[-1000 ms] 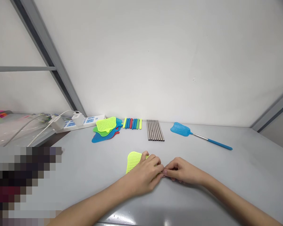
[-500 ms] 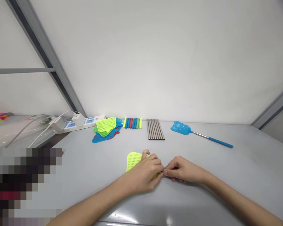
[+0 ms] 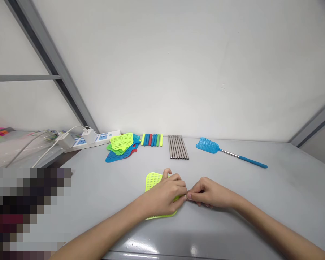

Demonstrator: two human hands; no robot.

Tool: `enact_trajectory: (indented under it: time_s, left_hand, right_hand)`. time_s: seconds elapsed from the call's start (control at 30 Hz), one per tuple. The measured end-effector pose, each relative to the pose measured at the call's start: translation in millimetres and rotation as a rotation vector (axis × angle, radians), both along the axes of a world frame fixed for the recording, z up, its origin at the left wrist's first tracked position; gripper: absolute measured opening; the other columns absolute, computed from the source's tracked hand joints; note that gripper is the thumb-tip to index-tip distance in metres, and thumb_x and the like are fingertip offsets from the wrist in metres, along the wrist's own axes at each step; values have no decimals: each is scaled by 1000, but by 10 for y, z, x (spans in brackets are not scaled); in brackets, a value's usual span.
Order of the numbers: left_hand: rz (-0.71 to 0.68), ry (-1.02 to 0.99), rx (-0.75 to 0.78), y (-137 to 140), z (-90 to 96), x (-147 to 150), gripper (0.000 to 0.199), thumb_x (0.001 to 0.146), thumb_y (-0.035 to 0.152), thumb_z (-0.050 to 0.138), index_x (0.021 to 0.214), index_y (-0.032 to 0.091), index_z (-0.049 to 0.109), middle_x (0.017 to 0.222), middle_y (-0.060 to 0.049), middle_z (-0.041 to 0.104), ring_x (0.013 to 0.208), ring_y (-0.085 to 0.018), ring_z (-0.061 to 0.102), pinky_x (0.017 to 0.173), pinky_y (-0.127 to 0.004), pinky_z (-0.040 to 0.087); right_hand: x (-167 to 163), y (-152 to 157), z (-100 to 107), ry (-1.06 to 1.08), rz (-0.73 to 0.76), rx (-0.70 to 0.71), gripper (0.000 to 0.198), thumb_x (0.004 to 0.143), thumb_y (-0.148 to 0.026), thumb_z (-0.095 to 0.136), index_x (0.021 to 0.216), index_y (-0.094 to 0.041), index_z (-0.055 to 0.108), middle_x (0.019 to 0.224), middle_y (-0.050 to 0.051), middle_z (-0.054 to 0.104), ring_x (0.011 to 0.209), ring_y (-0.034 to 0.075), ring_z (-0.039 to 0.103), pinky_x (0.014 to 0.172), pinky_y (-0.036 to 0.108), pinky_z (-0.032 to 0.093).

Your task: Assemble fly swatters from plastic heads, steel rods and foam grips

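A yellow perforated fly swatter head (image 3: 152, 179) lies under my left hand (image 3: 166, 195), whose fingers are closed on its neck end. My right hand (image 3: 211, 193) is pinched shut just to the right, its fingertips meeting those of the left. A tiny glint of metal shows between the two hands. What the right fingers grip is mostly hidden. Behind them, several metal tubes (image 3: 178, 147) lie side by side. A finished-looking blue fly swatter (image 3: 208, 145) with a metal shaft and blue handle rests at the right.
More swatter heads (image 3: 121, 142) in yellow, green, blue and red are piled at the back left. Several coloured handle grips (image 3: 152, 140) lie in a row beside them. A white power strip (image 3: 97, 140) with plugged-in chargers runs along the table's (image 3: 260, 202) left back edge.
The yellow swatter head has turned or tilted, so its near edge now shows below my left wrist. Both hands keep nearly the same place and grip.
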State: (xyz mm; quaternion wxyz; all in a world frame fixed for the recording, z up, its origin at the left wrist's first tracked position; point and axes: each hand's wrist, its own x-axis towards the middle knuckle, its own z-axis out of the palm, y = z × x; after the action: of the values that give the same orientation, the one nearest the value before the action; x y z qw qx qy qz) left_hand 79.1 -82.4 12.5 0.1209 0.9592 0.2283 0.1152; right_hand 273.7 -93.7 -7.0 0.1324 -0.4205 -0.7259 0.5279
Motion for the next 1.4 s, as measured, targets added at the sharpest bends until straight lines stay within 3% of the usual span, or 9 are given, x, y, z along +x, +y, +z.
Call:
enact_trajectory:
  time_s: [0.17,0.53,1.4]
  left_hand:
    - [-24,-15,-28,25,-6,-8,20,81,16,40,63,17,49,59,2,51,73,-13,43,81,-33,20]
    - [-63,-41,-73,95,-11,-50,20,81,21,42,63,16,50,59,3,53,74,-14,44,79,-32,19]
    - [-84,11,-97,152,4,-102,14,77,20,45,65,17,51,62,2,54,74,-13,46,77,-32,21]
  right_hand:
    - [-10,-5,21,13,24,-9,39,79,-43,42,53,-14,41,49,-3,37,39,4,32,36,18,23]
    - [-26,3,19,9,56,108,40,81,-39,41,51,-15,30,48,-6,23,45,4,19,41,21,15]
    - [-23,-13,27,13,80,80,41,81,-41,39,51,-16,29,49,-5,25,44,5,21,42,21,17]
